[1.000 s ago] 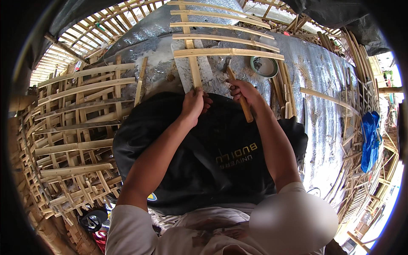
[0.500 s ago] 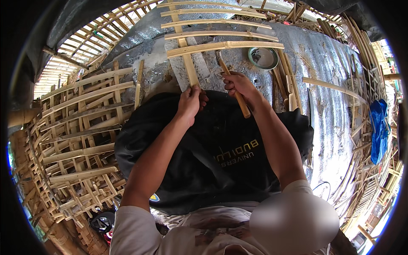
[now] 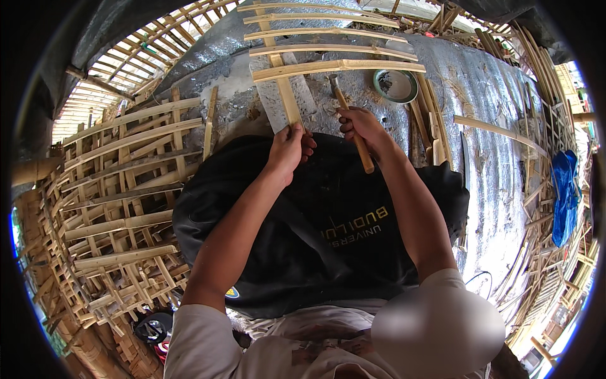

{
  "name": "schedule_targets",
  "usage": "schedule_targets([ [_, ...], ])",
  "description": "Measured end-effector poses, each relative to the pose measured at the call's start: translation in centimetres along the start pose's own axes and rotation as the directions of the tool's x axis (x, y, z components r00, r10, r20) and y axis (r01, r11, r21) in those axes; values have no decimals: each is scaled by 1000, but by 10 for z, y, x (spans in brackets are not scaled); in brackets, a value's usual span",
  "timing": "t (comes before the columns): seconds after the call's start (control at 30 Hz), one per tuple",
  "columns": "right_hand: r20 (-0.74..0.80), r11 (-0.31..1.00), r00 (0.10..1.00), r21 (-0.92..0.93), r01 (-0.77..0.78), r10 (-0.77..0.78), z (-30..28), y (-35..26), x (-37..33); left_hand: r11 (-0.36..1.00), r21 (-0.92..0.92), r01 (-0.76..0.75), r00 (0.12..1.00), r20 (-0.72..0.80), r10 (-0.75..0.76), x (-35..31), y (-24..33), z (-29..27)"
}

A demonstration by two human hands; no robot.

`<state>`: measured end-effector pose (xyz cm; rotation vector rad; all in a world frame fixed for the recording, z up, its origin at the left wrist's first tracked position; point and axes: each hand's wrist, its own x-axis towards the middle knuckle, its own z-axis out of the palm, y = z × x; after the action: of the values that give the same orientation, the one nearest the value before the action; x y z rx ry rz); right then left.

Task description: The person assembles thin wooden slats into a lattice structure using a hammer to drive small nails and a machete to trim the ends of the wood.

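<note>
My left hand (image 3: 290, 151) is closed round the near end of a long bamboo strip (image 3: 288, 100). Several bamboo slats (image 3: 339, 68) lie crosswise over that strip, one behind another, away from me. My right hand (image 3: 364, 128) grips the wooden handle of a hammer (image 3: 361, 150). The hammer's metal head points away from me, just short of the nearest slat. Beneath the strip sits a pale flat block (image 3: 270, 103). A black cloth (image 3: 278, 240) with gold lettering covers my lap under both forearms.
A round green-rimmed bowl (image 3: 411, 96) stands right of the hammer on the silvery sheet (image 3: 492, 183). Stacked bamboo lattices (image 3: 126, 189) fill the left side. Loose bamboo strips (image 3: 432, 136) lie to the right, and a blue plastic bag (image 3: 564, 196) hangs at the far right.
The view has shifted slightly, so most things appear a little to the right. The hammer's head end sits slightly more to the right, and both hands keep their holds.
</note>
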<state>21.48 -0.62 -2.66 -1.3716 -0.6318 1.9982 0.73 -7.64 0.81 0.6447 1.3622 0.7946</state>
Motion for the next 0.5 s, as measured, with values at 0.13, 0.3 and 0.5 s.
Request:
schedule_targets([
  [0.13,-42,995,996,-70,73,-76,12,-2,-9,1000,14,13,1000,-9,-12,-2,2,0],
  [0.3,1,996,996,30,85,-85,19,-3,-16,999,39,23,1000,-3,-23,-5,7,0],
  [0.5,-63,994,996,-95,53,-59,15,0,-11,997,21,70,997,35,-71,-4,13,-3],
])
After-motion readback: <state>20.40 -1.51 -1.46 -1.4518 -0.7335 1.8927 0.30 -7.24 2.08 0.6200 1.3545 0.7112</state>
